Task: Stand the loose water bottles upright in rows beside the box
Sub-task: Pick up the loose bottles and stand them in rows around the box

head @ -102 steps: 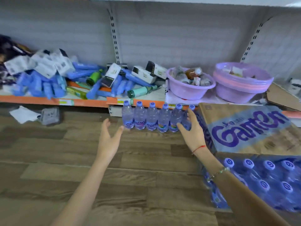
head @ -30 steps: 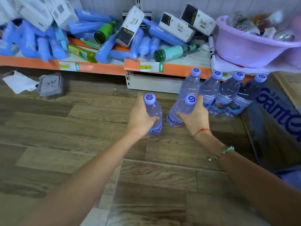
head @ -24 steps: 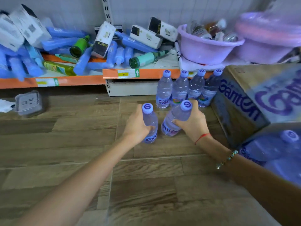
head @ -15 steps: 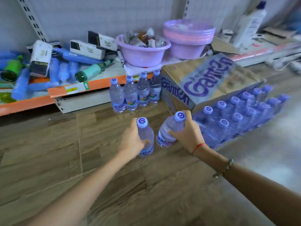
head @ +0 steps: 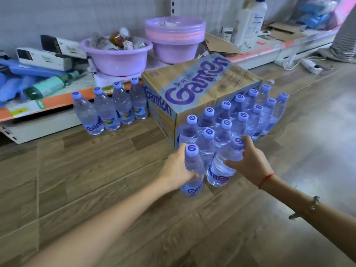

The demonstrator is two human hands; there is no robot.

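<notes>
Nearest, two bare arms reach out over the wood floor (head: 96, 170). The left hand (head: 176, 170) holds a bottle (head: 192, 170) upright, fingers wrapped round its middle. The right hand (head: 250, 162) holds a second bottle (head: 221, 168) that leans toward 1 o'clock, fingers wrapped round its top half and thumb across its side. I cannot tell if either bottle touches the floor yet.

Just past the hands, at 12 o'clock, a big group of bottles (head: 240, 116) already stands in rows, touching the near side of the box (head: 192, 89). The two held bottles are at the near end of those rows, so it looks like they go there next.

Farther off, at 10 o'clock, four more bottles (head: 111, 108) stand in a line on the other side of the box, in front of the shelf (head: 48, 105).

So most of the job looks done. These two bottles are left to set down, and maybe the four by the shelf are left to move too.

Behind the box, two purple tubs (head: 146, 47) sit on the shelf.
</notes>
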